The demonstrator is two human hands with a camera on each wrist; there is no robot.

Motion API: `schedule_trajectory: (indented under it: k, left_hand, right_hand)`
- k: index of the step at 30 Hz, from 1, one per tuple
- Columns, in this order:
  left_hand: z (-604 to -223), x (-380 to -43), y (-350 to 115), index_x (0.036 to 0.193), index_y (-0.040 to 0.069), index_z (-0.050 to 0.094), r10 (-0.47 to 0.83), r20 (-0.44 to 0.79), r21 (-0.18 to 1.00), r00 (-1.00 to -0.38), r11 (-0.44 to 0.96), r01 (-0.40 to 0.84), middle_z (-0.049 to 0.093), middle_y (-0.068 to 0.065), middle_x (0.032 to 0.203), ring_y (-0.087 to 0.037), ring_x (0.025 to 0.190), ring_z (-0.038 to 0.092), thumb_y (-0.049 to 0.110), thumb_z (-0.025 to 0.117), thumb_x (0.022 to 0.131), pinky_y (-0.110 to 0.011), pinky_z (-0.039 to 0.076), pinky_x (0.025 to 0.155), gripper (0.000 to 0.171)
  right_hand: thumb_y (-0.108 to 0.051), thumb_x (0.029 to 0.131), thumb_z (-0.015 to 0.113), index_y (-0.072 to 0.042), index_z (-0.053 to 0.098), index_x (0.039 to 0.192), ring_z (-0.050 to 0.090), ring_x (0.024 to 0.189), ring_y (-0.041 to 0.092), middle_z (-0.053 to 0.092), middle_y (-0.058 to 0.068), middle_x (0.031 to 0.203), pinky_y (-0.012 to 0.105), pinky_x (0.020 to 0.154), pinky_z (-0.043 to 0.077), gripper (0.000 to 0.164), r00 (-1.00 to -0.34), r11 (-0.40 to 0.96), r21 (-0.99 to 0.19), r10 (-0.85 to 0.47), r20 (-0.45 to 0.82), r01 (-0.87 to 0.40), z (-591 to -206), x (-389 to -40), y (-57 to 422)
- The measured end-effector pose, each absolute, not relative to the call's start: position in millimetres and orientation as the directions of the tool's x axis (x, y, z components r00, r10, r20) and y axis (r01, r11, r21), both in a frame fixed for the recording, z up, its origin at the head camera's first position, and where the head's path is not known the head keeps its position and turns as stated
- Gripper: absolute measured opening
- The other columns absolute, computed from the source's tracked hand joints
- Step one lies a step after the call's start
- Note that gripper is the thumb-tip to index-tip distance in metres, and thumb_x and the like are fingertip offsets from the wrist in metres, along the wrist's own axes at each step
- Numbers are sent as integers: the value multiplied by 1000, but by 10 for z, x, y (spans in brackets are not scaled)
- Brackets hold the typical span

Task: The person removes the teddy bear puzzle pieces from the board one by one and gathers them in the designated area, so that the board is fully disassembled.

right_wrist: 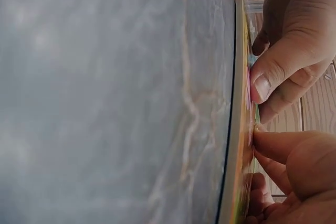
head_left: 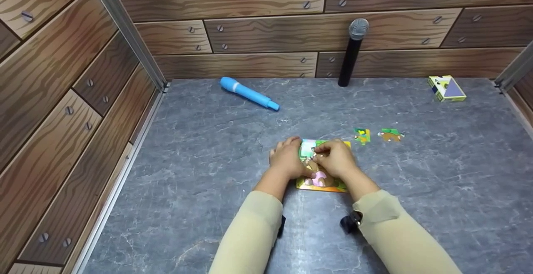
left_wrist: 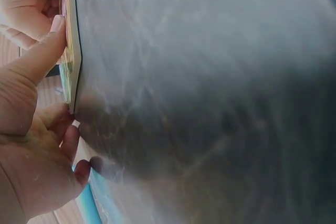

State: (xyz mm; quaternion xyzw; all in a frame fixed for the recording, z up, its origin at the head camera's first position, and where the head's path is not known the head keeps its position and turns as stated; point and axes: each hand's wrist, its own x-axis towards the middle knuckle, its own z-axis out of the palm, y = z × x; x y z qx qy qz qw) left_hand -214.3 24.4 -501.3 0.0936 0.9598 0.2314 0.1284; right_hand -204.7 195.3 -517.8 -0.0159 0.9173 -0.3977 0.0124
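A colourful jigsaw puzzle board with a cartoon animal picture lies flat on the table in the head view. My left hand rests over its left side, thumb pressed on the picture. In the left wrist view the other fingers touch the board's edge and the table. My right hand is above the board's upper right part, thumb and forefinger pinching what looks like a small puzzle piece, mostly hidden by the fingers. Two loose puzzle pieces, one green and yellow, one with a brown animal, lie beyond the board to the right.
A blue toy microphone lies at the back left of the grey table. A black microphone stands upright near the back wall. At the back right lies a small yellow box. Wood-patterned walls close off the back and sides.
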Motion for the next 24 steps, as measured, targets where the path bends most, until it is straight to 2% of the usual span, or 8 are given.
schedule_trajectory:
  k: [7,14,21,24]
  left_hand:
    - [-5004,-2122,250,162,15,45,230,-194,445,-954,887,123,40,1,168,-29,152,36,56,97,68,-53,28,120,115]
    - [-5007,-2117,243,162,15,44,233,-188,437,-954,890,131,40,1,167,-29,152,36,56,97,69,-54,27,121,115]
    - [-5021,-2114,240,163,16,43,225,-201,435,-953,893,119,39,5,168,-26,151,35,57,96,70,-51,28,120,115]
    - [-5039,-2111,240,163,17,43,225,-200,439,-954,891,119,39,5,168,-26,151,35,57,95,70,-51,27,120,114]
  right_hand:
    - [-4,88,84,2,80,104,67,101,34,73,17,105,46,90,52,19,-1000,640,-768,-11,-16,5,-5193,-2057,1951]
    - [-1,85,85,4,79,102,65,98,34,71,18,101,43,87,52,18,-999,620,-784,8,36,-23,-5236,-2047,1934]
    - [-3,90,82,0,80,104,66,99,33,70,15,103,45,89,52,14,-999,630,-777,33,32,-4,-5256,-2037,1913]
    - [-1,91,80,1,80,104,67,95,29,71,14,102,41,86,53,13,-999,618,-786,49,25,11,-5262,-2033,1914]
